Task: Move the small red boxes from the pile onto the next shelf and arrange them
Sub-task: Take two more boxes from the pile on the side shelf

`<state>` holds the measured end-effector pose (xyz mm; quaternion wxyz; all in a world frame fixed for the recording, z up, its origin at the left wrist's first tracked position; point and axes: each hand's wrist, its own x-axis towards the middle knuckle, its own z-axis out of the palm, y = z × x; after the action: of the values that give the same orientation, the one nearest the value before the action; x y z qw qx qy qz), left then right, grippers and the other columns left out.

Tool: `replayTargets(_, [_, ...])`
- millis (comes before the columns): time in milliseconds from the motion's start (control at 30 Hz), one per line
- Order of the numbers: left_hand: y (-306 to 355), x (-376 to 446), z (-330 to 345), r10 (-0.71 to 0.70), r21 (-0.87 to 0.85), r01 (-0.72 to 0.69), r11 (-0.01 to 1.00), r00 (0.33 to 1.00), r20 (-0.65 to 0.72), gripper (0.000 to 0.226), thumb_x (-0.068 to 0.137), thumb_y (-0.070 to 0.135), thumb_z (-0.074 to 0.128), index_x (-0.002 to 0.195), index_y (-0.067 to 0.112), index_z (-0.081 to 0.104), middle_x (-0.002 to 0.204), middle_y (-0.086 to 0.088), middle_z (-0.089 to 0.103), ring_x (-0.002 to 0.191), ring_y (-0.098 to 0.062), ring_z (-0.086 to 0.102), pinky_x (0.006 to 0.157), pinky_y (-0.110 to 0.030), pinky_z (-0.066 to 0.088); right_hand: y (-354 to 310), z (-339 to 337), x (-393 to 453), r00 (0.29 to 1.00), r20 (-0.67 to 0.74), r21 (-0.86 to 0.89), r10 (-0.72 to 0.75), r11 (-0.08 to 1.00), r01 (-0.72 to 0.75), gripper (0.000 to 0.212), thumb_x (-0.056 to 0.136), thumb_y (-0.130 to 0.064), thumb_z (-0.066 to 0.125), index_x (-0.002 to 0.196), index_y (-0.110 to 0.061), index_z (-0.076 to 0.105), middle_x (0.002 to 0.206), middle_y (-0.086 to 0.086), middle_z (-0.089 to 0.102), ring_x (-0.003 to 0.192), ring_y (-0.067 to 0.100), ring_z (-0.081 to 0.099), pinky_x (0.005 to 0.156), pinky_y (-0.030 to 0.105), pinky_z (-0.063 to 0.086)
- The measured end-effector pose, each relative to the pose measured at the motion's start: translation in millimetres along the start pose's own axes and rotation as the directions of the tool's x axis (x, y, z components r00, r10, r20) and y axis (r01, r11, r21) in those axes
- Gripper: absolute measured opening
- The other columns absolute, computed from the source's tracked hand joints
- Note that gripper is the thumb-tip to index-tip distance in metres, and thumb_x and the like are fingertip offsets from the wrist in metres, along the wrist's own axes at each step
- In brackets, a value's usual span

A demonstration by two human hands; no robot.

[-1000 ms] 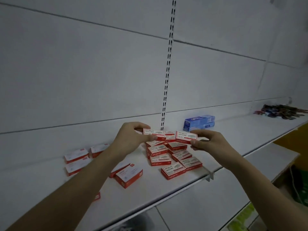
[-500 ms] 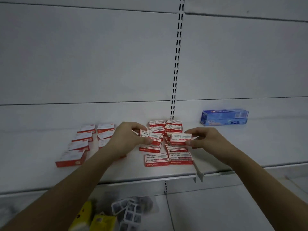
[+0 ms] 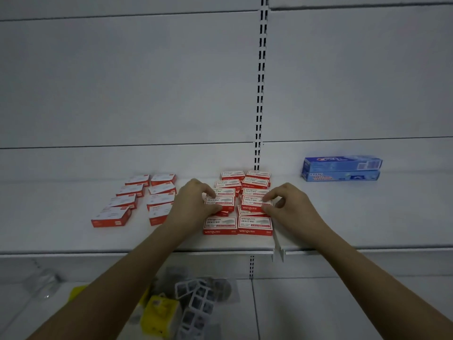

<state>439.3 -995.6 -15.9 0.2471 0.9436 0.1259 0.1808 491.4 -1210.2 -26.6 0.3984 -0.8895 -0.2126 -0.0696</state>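
Lying in two loose rows at the left of the white shelf (image 3: 61, 236) are eight red staple boxes (image 3: 111, 216). Beside them the left hand (image 3: 193, 207) pinches one small red box (image 3: 219, 201) with curled fingers over the pile (image 3: 245, 204). The right hand (image 3: 290, 204) likewise pinches another box (image 3: 255, 201). Two stacked blue toothpaste cartons (image 3: 342, 168) sit well apart at the right.

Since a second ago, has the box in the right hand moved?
Yes: the red box in the right hand came down and forward, away from the slotted upright.
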Motion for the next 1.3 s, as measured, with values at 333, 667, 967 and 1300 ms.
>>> replayTargets(333, [-8, -18, -19, 0.020, 0.071, -0.020, 0.997, 1.000, -0.001, 0.043, 0.082, 0.050, 0.067, 0.118, 0.028, 0.062, 0.122, 0.006, 0.061, 0.104, -0.011, 0.057, 0.089, -0.030, 0.051, -15, -6, 7, 0.984, -0.136, 0.069, -0.118, 0.989, 0.128, 0.014, 0.097, -0.026, 0.053, 0.100, -0.018, 0.064, 0.096, -0.006, 0.063, 0.078, 0.004, 0.058, 0.061, 0.012, 0.040])
replayTargets(667, [-99, -46, -109, 0.007, 0.244, 0.006, 0.970, 0.998, -0.056, 0.039, 0.091, 0.055, 0.048, 0.119, 0.030, 0.059, 0.119, 0.006, 0.064, 0.106, -0.016, 0.056, 0.094, -0.037, 0.047, -148, 70, 6, 0.924, 0.193, 0.066, -0.331, 0.944, 0.324, 0.017, 0.094, -0.028, 0.056, 0.085, -0.021, 0.069, 0.082, -0.011, 0.067, 0.067, 0.003, 0.059, 0.061, 0.018, 0.043])
replayTargets(967, [-288, -123, -238, -0.257, 0.276, 0.277, 0.920, 0.961, -0.104, 0.035, 0.090, 0.051, 0.048, 0.112, 0.028, 0.062, 0.112, 0.003, 0.065, 0.105, -0.019, 0.056, 0.090, -0.037, 0.048, -308, 236, -15, 0.789, 0.452, 0.066, -0.417, 0.897, 0.436, 0.032, 0.092, -0.038, 0.054, 0.084, -0.010, 0.066, 0.084, 0.005, 0.069, 0.076, 0.022, 0.062, 0.072, 0.037, 0.051])
replayTargets(1300, [-419, -189, -373, -0.423, 0.289, 0.491, 0.822, 0.866, -0.268, 0.037, 0.088, 0.052, 0.045, 0.104, 0.027, 0.067, 0.107, 0.003, 0.068, 0.098, -0.019, 0.061, 0.084, -0.033, 0.050, -474, 374, -40, 0.660, 0.575, 0.032, -0.483, 0.820, 0.572, 0.024, 0.090, -0.041, 0.050, 0.086, -0.021, 0.063, 0.088, -0.004, 0.065, 0.083, 0.018, 0.061, 0.077, 0.036, 0.050])
